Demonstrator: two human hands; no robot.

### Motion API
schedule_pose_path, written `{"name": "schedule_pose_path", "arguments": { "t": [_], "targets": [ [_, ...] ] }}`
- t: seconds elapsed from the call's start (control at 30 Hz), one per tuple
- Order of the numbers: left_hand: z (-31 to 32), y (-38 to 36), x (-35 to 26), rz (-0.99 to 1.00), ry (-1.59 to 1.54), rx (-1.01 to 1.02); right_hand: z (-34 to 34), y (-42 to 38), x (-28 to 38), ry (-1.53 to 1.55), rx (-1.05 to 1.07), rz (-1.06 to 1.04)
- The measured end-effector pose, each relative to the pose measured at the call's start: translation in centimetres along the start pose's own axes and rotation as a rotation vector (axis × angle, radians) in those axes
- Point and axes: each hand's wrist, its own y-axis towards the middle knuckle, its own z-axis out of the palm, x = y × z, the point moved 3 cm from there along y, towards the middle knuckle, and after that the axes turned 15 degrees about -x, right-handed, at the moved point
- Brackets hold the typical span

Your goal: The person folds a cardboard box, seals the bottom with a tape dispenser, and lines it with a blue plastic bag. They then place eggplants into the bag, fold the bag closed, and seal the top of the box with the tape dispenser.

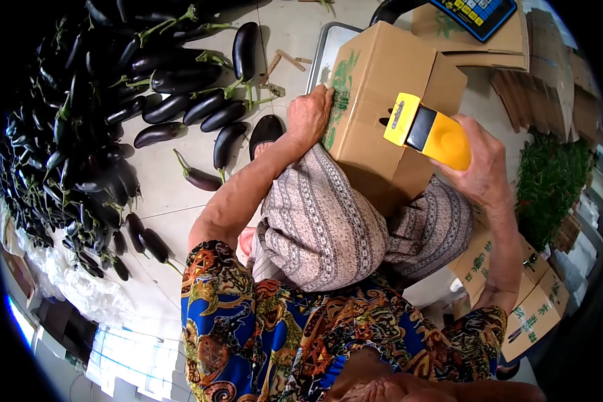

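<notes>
A brown cardboard box (375, 87) with green printing stands tilted between my knees, its flaps closed on top. My left hand (308, 117) presses against its left side, fingers curled at the printed edge. In my right hand (479, 164) is a yellow tape dispenser (449, 141) with a dark middle section. Its front end is held over the box's upper face, close to the seam.
A large heap of eggplants (67, 127) spreads over the floor at left, with several loose ones near my foot. Behind the box are a metal platform (325, 50) and a keypad display (476, 13). Flattened cardboard (536, 74) and green peppers (549, 174) lie at right.
</notes>
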Motion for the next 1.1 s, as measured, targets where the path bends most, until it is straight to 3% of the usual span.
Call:
{"name": "schedule_pose_path", "arguments": {
  "t": [0.07, 0.17, 0.23, 0.3, 0.33, 0.43, 0.5, 0.57, 0.63, 0.7, 0.83, 0.87, 1.1],
  "targets": [
    [1.8, -0.7, 2.4, 0.042, 0.096, 0.125, 0.1, 0.0, 0.0, 0.013, -0.005, -0.022],
    [1.1, -0.6, 2.5, -0.063, -0.035, 0.078, 0.1, -0.3, -0.5, -0.002, -0.032, -0.034],
    [0.3, 1.5, 1.2, -0.22, -0.243, -0.088, 0.1, -0.7, -0.6, -0.016, -0.053, -0.039],
    [0.1, 4.0, -1.3, -0.195, -0.556, -0.234, 0.0, -0.8, -0.6, -0.021, -0.075, -0.057],
    [-0.4, 3.9, -3.2, -0.017, -0.566, -0.129, 0.0, -0.9, -0.6, -0.007, -0.074, -0.051],
    [2.6, 4.1, 0.9, -0.018, -0.257, -0.022, 0.0, -1.1, -0.8, 0.027, -0.118, -0.063],
    [0.0, 7.2, -2.2, -0.054, -0.298, -0.173, 0.1, -1.2, -0.9, 0.031, -0.15, -0.076],
    [-4.4, 11.0, -8.8, 0.346, -0.376, -0.303, 0.3, -1.6, -1.1, 0.047, -0.166, -0.066],
    [-4.5, 13.1, -13.8, 0.683, -0.316, -0.222, 0.5, -1.5, -1.4, 0.054, -0.178, -0.071],
    [-2.6, 11.6, -16.6, 0.926, 0.043, -0.075, 0.4, -1.7, -1.5, 0.038, -0.221, -0.089],
    [-1.9, 11.4, -17.5, 1.067, 0.245, -0.004, 1.0, -1.8, -1.6, 0.066, -0.235, -0.102],
    [-1.3, 11.8, -17.2, 1.134, 0.163, -0.088, 1.2, -1.7, -1.6, 0.053, -0.254, -0.132],
    [-0.5, 12.6, -15.8, 1.086, 0.185, -0.023, 1.2, -2.2, -2.3, 0.053, -0.226, -0.131]
  ]
}}
